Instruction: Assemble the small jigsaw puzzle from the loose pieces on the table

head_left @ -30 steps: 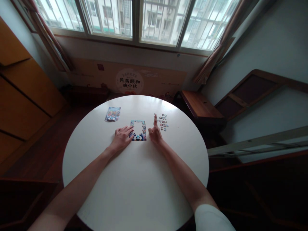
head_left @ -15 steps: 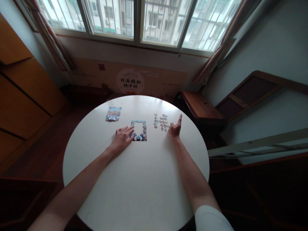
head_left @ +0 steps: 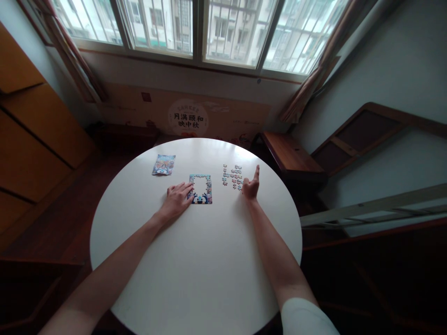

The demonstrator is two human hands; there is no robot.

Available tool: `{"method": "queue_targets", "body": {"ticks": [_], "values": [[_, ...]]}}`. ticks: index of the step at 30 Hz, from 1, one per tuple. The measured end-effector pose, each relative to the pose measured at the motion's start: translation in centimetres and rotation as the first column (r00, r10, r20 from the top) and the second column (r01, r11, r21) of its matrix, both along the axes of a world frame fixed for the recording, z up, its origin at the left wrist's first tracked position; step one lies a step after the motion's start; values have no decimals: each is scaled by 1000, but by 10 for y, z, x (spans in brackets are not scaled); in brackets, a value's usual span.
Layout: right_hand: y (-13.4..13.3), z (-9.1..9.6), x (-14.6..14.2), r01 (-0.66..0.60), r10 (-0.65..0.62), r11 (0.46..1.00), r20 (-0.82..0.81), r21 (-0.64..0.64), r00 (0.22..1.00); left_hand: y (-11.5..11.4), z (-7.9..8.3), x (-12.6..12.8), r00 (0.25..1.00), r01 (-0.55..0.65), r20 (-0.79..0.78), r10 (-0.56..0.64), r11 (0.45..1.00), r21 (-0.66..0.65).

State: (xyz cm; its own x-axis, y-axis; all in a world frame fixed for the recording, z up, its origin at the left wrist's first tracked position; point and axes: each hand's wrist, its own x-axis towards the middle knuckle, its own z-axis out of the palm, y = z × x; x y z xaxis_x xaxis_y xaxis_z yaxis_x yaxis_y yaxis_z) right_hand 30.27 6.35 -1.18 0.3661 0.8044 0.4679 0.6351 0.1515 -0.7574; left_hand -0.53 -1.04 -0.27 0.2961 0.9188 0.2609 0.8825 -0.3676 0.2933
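My left hand (head_left: pixel 177 197) lies flat with its fingers resting on the left edge of a partly assembled jigsaw puzzle (head_left: pixel 200 200). The puzzle has a colourful border, a dark blue figure at the bottom and a white gap in its middle. To its right, several loose jigsaw pieces (head_left: pixel 234 177) are spread on the table. My right hand (head_left: pixel 250 188) is at their right side, with one finger stretched out and the others curled together by the nearest pieces. Whatever those curled fingers hold, if anything, is hidden.
A round white table (head_left: pixel 206 260) carries everything. A colourful printed packet (head_left: pixel 164 165) lies at its back left. Beyond the right edge stands a brown wooden bench (head_left: pixel 288 151). Orange cabinets (head_left: pixel 35 125) are on the left, and a barred window (head_left: pixel 199 32) is ahead.
My right hand has shifted slightly left, and its stretched finger points more upright. The left hand stays on the puzzle. The whole view has drifted a little.
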Motion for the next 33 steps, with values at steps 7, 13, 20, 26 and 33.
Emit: {"method": "queue_targets", "body": {"ticks": [7, 13, 20, 26, 33], "values": [[-2, 2, -2, 23, -23, 1000, -45, 5, 999, 0, -1, 0, 1000, 1, 0, -1, 1000, -1], [-4, 6, -4, 25, -26, 999, -41, -38, 999, 0, -1, 0, 1000, 1, 4, -1, 1000, 8], [-4, 5, -4, -10, 9, 1000, -45, -18, 999, 0, -1, 0, 1000, 2, 6, -2, 1000, 8], [-5, 6, -4, 14, -14, 1000, -33, -16, 999, 0, 0, 0, 1000, 2, 4, -2, 1000, -4], [-4, 3, -3, 35, -36, 999, -71, -9, 997, 0, -1, 0, 1000, 2, 8, -2, 1000, -5]]}}
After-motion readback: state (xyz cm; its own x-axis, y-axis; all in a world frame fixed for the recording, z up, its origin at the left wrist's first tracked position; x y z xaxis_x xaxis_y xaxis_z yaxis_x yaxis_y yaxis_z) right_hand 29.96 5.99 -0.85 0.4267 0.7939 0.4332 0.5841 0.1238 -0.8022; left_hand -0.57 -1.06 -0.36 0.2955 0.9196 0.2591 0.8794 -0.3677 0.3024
